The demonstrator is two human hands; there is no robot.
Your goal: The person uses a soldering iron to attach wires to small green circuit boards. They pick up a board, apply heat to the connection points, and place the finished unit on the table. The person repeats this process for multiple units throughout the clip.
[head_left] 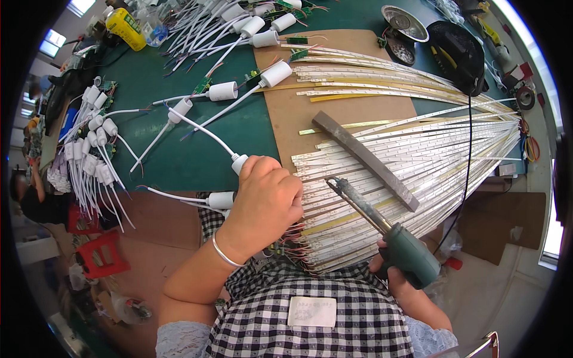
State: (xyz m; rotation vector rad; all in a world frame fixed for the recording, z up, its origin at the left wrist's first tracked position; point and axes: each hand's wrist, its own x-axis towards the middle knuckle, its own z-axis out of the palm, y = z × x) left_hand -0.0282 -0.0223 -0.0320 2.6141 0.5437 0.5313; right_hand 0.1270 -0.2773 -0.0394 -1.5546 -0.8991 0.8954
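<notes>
My left hand (265,200) is closed over a white cable plug (239,162) at the near ends of many long white light strips (412,152) fanned across a brown board (286,110). Red and dark wires poke out under that hand at the strip ends. My right hand (394,274) grips a green-handled soldering iron (382,230). Its metal tip points up-left and rests on the strips just right of my left hand. A grey flat metal bar (364,160) lies across the strips. A silver bangle circles my left wrist.
A green mat (173,113) carries several white cables with cylindrical plugs (222,90) and small green circuit boards. A yellow bottle (125,27) stands far left. A metal dish (404,22) and a black fan (459,53) sit at the far right. Another person is at the left edge.
</notes>
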